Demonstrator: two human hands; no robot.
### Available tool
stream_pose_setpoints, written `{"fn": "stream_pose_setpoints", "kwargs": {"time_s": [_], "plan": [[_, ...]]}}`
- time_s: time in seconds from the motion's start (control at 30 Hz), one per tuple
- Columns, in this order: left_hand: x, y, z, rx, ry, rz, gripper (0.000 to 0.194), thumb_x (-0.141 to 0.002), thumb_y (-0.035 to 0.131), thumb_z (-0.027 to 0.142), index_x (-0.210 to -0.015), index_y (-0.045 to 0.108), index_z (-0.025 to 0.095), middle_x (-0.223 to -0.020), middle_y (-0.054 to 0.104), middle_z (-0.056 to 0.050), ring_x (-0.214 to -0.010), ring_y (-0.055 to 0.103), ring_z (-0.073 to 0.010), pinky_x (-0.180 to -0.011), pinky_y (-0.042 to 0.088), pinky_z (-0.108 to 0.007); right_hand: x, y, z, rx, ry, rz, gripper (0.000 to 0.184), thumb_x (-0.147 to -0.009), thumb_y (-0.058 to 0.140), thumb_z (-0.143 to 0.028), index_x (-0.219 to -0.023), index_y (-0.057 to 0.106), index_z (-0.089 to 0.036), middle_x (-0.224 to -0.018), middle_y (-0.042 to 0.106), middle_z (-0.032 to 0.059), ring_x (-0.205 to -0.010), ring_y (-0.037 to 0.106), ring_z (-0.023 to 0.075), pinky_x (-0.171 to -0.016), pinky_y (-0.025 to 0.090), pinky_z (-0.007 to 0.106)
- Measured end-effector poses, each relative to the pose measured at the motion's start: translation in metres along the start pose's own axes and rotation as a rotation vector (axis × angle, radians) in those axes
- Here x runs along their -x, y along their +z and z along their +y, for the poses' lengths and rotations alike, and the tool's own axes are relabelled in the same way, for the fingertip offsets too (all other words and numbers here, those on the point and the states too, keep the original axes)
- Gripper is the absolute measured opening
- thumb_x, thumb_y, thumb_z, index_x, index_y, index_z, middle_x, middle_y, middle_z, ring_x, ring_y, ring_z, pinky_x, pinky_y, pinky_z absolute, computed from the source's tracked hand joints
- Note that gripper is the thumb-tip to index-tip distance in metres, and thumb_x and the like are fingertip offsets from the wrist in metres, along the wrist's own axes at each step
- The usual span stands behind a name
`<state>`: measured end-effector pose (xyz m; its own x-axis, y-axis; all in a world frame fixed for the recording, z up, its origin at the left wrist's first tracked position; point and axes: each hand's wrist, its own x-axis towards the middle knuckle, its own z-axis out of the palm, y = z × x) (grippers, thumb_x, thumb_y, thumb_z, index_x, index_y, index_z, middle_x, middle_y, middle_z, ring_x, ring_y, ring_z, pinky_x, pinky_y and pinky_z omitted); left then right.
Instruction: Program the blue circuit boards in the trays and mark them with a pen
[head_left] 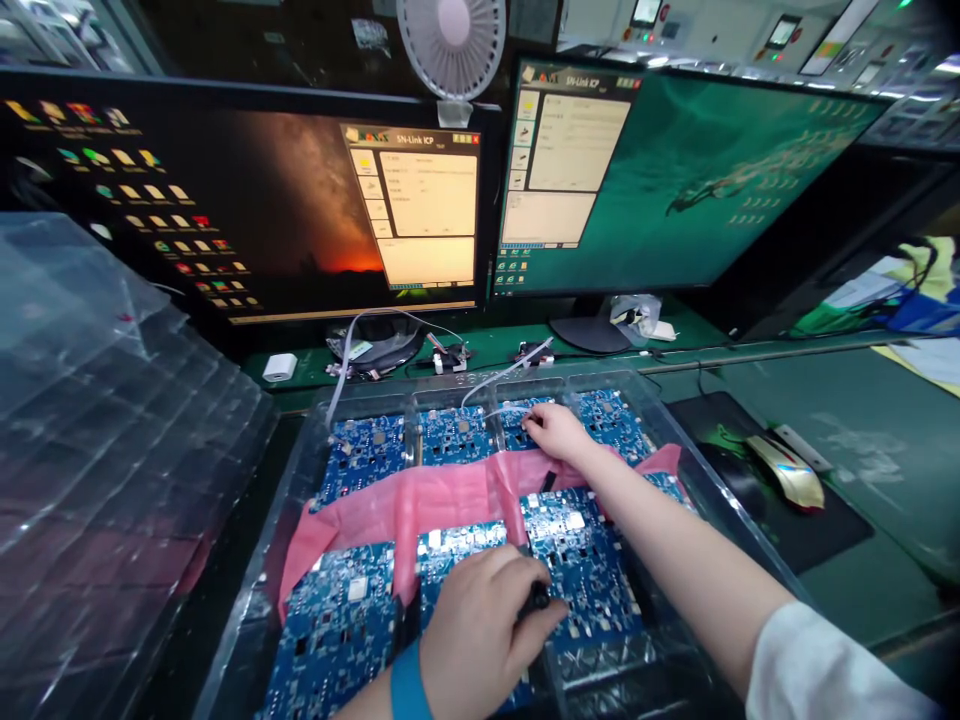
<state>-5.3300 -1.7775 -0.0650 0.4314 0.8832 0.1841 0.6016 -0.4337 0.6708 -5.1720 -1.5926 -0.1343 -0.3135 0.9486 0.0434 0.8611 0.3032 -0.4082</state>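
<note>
My left hand (487, 625), with a blue wristband (410, 682), is closed over the near boards. A dark, round-ended object (537, 598) shows between its thumb and forefinger; its full shape is hidden. Farther off, my right hand (559, 432) pinches the end of a thin white cable (506, 411) at a rear board; the fingers cover its tip. Blue circuit boards (341, 595) lie in rows in a clear plastic tray (705, 480). A strip of pink wrap (450, 497) runs across the tray between the front and rear rows.
Two monitors (300, 215) stand behind the tray, with a small fan (454, 45) above. Stacked clear trays (112, 420) rise at the left. A gold mouse (786, 472) rests on a black mat (832, 525) at the right. Another white cable (346, 360) arches down at the tray's left rear.
</note>
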Motion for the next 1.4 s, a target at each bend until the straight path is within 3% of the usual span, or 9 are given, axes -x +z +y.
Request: {"fn": "stream_pose_setpoints", "kwargs": {"time_s": [0.9,1.17,1.4], "plan": [[-0.001,-0.002,0.002,0.009,-0.034,-0.020,0.012,-0.080,0.048,0.030,-0.080,0.052,0.019,-0.073,0.055,-0.001,-0.067,0.051,-0.0158,-0.058,0.039,-0.027,0.001,-0.001,-0.003,0.070,-0.033,0.001,0.022,-0.079,0.042,-0.028,-0.065,0.053,-0.015,-0.065,0.054,0.0004,-0.060,0.046,0.0105,-0.055,0.030,0.022],[-0.001,0.000,-0.001,-0.021,-0.032,-0.015,0.013,-0.080,0.047,0.031,-0.082,0.052,0.019,-0.072,0.055,-0.001,-0.066,0.051,-0.0160,-0.058,0.040,-0.027,0.004,-0.001,-0.009,0.148,-0.084,-0.037,0.019,-0.080,0.042,-0.026,-0.077,0.058,-0.016,-0.083,0.059,0.0037,-0.079,0.051,0.0135,-0.069,0.036,0.025],[-0.001,-0.003,0.000,-0.033,-0.041,0.022,0.010,-0.079,0.048,0.028,-0.080,0.052,0.019,-0.073,0.056,-0.002,-0.068,0.052,-0.0158,-0.060,0.041,-0.027,0.006,-0.009,-0.017,0.188,-0.113,-0.003,0.022,-0.080,0.045,-0.027,-0.071,0.061,-0.015,-0.076,0.061,0.0055,-0.079,0.052,0.0159,-0.073,0.037,0.028]]}}
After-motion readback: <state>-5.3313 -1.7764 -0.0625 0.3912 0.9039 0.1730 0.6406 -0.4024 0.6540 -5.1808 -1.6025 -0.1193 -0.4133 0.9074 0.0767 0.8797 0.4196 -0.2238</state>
